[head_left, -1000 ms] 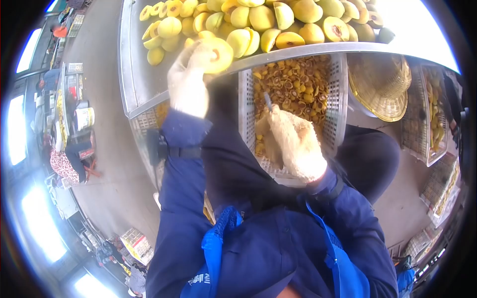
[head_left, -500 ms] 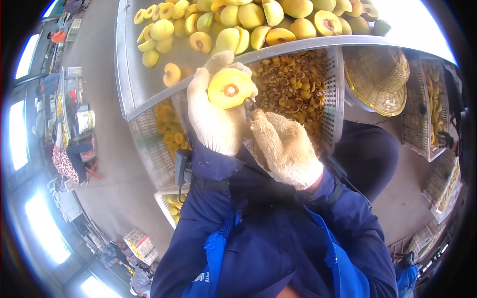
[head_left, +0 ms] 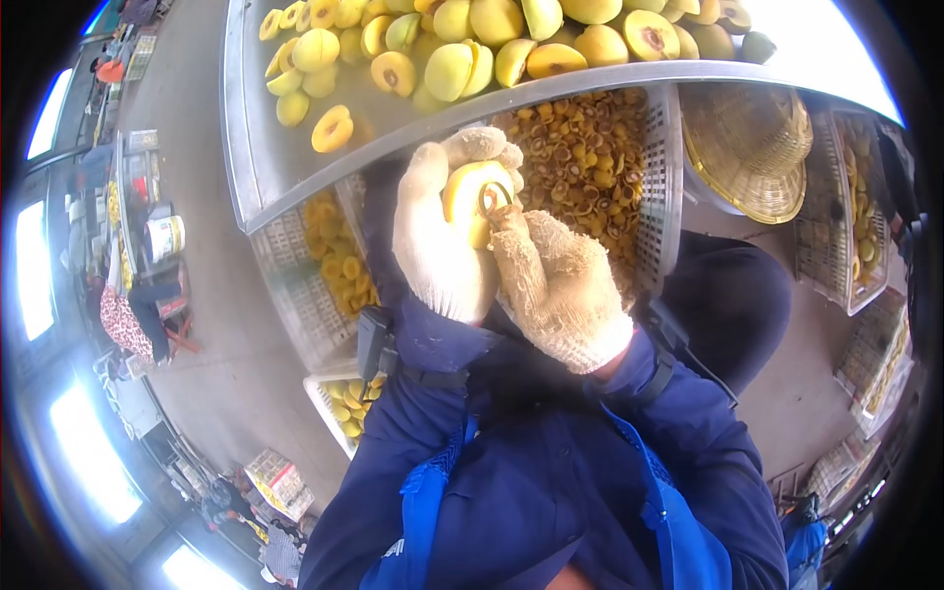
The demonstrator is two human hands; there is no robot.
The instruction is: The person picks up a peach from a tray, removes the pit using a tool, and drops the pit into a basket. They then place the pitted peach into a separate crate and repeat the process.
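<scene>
My left hand (head_left: 447, 231), in a pale knitted glove, holds a halved yellow fruit (head_left: 466, 208) with its cut face turned toward my right hand. My right hand (head_left: 560, 280), in a worn, stained glove, is closed around a small tool with a looped metal end (head_left: 495, 195). The loop lies against the middle of the cut face. Both hands are just below the front edge of a metal tray (head_left: 324, 182) that bears many whole and halved fruits. Beneath them stands a crate (head_left: 661, 197) of small brown-orange scraps.
A woven hat (head_left: 752, 147) sits right of the scrap crate. Another crate (head_left: 821, 261) of fruit stands farther right. Yellow halves (head_left: 334, 251) fill a crate on the left, with a white crate (head_left: 324, 413) below. A seated person (head_left: 128, 320) is at the far left.
My left hand has turned the fruit half and moved slightly lower. The tool's loop has come onto the cut face. One loose half on the tray has shifted or turned.
</scene>
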